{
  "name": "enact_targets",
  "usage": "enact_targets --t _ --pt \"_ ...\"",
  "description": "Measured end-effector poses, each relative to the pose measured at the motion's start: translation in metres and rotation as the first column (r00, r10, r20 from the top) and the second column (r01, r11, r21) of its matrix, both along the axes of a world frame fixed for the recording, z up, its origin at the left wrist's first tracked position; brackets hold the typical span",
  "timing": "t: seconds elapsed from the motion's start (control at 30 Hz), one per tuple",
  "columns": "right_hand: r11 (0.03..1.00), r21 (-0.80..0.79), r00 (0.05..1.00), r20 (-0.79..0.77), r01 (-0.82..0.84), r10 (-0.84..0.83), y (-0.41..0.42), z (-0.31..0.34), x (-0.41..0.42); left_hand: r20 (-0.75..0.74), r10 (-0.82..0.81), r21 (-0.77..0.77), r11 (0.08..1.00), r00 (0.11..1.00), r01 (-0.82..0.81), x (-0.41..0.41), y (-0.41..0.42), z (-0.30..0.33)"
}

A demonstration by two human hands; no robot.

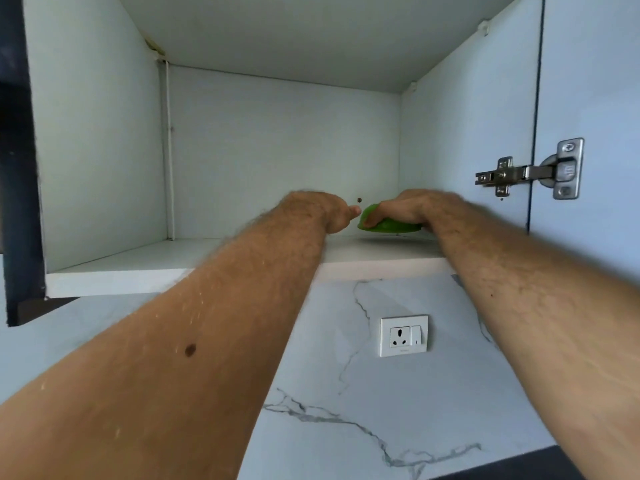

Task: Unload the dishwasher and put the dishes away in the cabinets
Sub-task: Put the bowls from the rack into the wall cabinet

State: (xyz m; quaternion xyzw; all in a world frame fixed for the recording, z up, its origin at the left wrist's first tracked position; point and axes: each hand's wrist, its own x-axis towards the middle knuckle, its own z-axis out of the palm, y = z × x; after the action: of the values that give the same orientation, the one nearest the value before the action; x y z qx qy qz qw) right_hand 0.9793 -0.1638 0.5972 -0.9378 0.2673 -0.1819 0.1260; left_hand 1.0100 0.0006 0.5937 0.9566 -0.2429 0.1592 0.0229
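A green dish (388, 226), shallow and rounded, sits low at the far right of the cabinet shelf (138, 271), just above or on the shelf floor; whether it touches the shelf cannot be told, though a faint shadow lies under it. The right hand (405, 209) covers it from above, thumb curled round its left rim and fingers wrapped over the top, so it has a firm hold on the dish. Just to the left, the left hand (332, 213) is close to the dish's left edge, its fingers curled in with a fingertip or thumb poking toward the dish; whether it touches or holds anything cannot be told. Both bare forearms reach up and away into the open white cabinet. On the right wall a metal hinge (530, 171) joins the open door (595, 98). Below the shelf, a marbled white wall (346, 393) carries a white socket (403, 336) with a switch. A dark panel edge (17, 168) stands at the far left.
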Motion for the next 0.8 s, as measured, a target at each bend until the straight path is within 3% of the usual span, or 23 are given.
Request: enact_targets --t 0.47,0.8 --pt "0.996 -0.083 0.990 -0.137 -0.039 0.027 -0.018 -0.004 0.019 -0.012 -0.049 0.077 0.996 0.999 0.050 -0.012 -0.003 -0.004" --pt "0.961 -0.267 0.997 0.011 -0.067 0.073 -0.015 -0.008 0.006 -0.026 -0.066 0.050 0.996 0.997 0.067 -0.011 0.001 -0.007"
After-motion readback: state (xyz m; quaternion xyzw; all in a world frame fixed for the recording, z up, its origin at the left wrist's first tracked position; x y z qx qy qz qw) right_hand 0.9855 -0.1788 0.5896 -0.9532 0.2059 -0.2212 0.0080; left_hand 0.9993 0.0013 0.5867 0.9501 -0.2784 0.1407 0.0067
